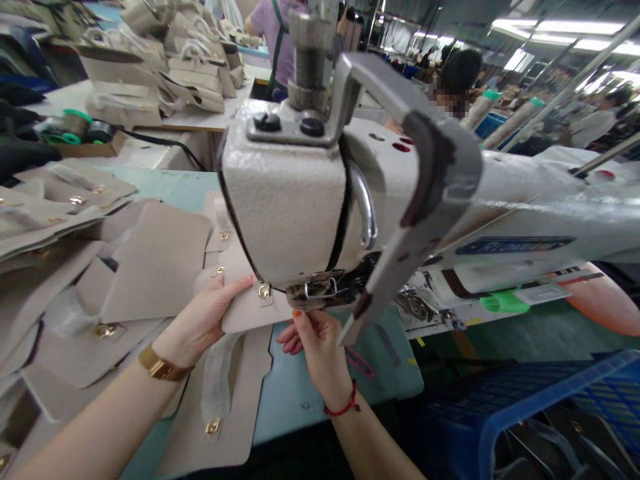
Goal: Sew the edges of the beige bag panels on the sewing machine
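Observation:
A beige leather piece [250, 310] with a small gold clasp lies partly under the head of a white sewing machine [285, 207]. My left hand [213, 313] holds its left edge, thumb on top and the other fingers hidden beneath. Close to the machine's needle area, my right hand [317, 340] pinches the piece's right corner between thumb and forefinger, its other fingers curled below. Another beige panel [235, 400] with a wrapped handle and gold clasp lies below my left hand.
Beige bag panels [155, 267] are piled at the left. A blue crate [500, 420] stands at the lower right. Finished-looking beige bags [195, 80] rest on a table behind. A person in a purple shirt [273, 33] stands beyond the machine.

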Available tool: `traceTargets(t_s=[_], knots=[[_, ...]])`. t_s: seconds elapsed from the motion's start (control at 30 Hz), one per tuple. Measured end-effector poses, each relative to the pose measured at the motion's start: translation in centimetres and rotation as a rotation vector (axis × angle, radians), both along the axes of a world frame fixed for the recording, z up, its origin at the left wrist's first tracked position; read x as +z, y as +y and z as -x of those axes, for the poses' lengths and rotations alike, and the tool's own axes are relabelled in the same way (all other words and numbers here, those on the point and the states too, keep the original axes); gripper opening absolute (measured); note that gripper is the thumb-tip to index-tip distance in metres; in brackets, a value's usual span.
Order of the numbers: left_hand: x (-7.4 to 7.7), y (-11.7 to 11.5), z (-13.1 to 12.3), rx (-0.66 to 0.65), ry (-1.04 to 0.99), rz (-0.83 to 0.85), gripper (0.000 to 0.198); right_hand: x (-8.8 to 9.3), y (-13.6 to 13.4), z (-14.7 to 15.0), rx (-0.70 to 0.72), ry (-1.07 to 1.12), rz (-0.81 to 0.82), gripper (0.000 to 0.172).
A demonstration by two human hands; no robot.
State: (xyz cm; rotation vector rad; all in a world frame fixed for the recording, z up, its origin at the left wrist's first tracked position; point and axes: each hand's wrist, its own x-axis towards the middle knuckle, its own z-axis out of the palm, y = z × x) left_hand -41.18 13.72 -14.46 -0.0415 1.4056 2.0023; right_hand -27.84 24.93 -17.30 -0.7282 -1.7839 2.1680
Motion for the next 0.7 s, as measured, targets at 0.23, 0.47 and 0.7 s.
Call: traceTargets(t_s=[0.23, 0.47, 0.7], knots=[[-1.7, -2.1, 1.3, -0.235, -0.06, 0.08, 0.033, -0.2, -0.5, 0.1, 0.033, -0.001, 0.075, 0.054], [-0.5, -1.6, 1.2, -0.239, -0.048, 0.053, 0.024, -0.2, -0.9, 0.2, 0.02, -0.003, 0.106, 0.05], [0.3, -1.3, 0.9, -0.168, -0.062, 0.081, 0.014, 0.0, -0.8, 0.4, 0.027, 0.007, 0.103, 0.05]])
